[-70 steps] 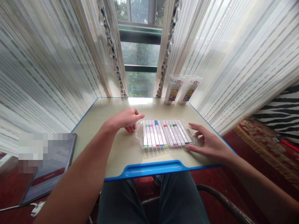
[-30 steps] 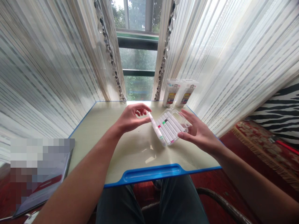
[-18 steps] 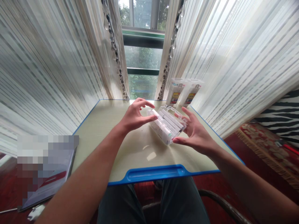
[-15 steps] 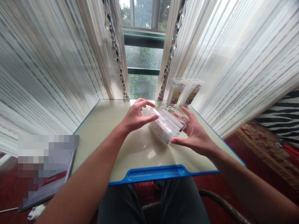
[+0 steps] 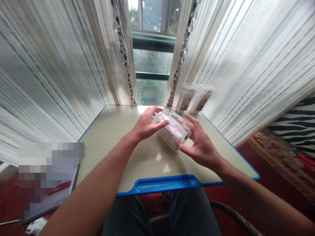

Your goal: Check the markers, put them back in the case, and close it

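A clear plastic case [image 5: 169,131] with a carry handle on its far side is tilted above the middle of the table. Its front wall shows small coloured print, and what lies inside cannot be made out. At the left end my left hand [image 5: 149,124] grips it, thumb on top and fingers curled over the far corner. My right hand [image 5: 198,141] has the right end between thumb and fingers, the thumb at the near lower corner. Some fingers of both hands are hidden behind the case.
Two clear, labelled plastic boxes [image 5: 185,98] stand upright at the table's back right. The table [image 5: 108,137] has a blue rim and a blue front tray groove [image 5: 164,184]. String curtains [image 5: 81,59] hang close around it. A partly pixelated flat item [image 5: 61,193] is at the left.
The case has turned so its handle side has come closer to the front part, narrowing the gap between them. My right hand has moved slightly left with it, fingers closer in.
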{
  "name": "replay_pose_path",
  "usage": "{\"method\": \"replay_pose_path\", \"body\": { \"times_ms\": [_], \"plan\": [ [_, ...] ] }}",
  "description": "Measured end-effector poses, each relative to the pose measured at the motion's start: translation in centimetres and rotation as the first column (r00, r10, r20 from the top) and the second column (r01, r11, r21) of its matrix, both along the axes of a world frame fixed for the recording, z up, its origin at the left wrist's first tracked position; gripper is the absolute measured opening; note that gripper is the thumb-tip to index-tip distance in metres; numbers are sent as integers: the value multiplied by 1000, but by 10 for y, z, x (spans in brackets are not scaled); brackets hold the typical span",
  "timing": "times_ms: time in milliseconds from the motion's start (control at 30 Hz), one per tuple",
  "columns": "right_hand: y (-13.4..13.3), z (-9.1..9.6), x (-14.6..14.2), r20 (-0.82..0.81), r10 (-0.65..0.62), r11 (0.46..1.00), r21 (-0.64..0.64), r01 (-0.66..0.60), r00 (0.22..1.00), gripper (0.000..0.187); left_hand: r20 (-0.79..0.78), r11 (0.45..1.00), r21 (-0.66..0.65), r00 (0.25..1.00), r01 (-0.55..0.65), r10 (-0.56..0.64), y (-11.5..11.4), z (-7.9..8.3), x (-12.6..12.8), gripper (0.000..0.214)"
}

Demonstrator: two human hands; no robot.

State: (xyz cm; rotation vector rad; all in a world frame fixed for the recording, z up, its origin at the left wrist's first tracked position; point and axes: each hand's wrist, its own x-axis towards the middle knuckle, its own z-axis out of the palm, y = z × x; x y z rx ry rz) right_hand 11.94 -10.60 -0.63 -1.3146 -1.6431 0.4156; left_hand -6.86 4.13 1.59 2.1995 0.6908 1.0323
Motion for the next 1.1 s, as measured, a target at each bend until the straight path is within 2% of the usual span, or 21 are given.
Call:
{"method": "replay_pose_path", "body": {
  "times_ms": [100, 200, 367, 500, 633, 800, 933, 1100],
  "plan": [
    [-1, 2, -4, -22, -59, 998, -22, 59, 998, 89, -3, 1000, -2, 1000, -16, 16, 0, 0, 0, 62],
    [0, 4, -6, -44, -66, 997, -31, 65, 997, 81, -29, 999, -32, 1000, -10, 9, 2, -2, -1, 70],
    [1, 6, -3, -65, -54, 998, -34, 52, 996, 69, -49, 990, -125, 996, 61, -68, 9, -10, -2, 78],
    [2, 7, 8, -63, -27, 999, -23, 26, 998, 56, 23, 964, -215, 988, 157, -156, 15, -17, -2, 73],
    [3, 5, 24, -101, 12, 1000, -10, -13, 995, 44, 106, 933, -280, 973, 227, -205, 16, -17, 0, 61],
    [7, -2, 43, -260, 81, 996, -2, -85, 962, 41, 145, 916, -302, 963, 263, -229, 10, -11, 0, 48],
    [13, -8, 53, -375, 88, 995, -4, -97, 923, 40, 195, 887, -336, 945, 316, -262, 4, -9, 1, 44],
    [17, -10, 57, -399, 59, 998, 2, -63, 915, 43, 146, 924, -254, 956, 285, -255, 0, -7, 1, 47]
  ]
}}
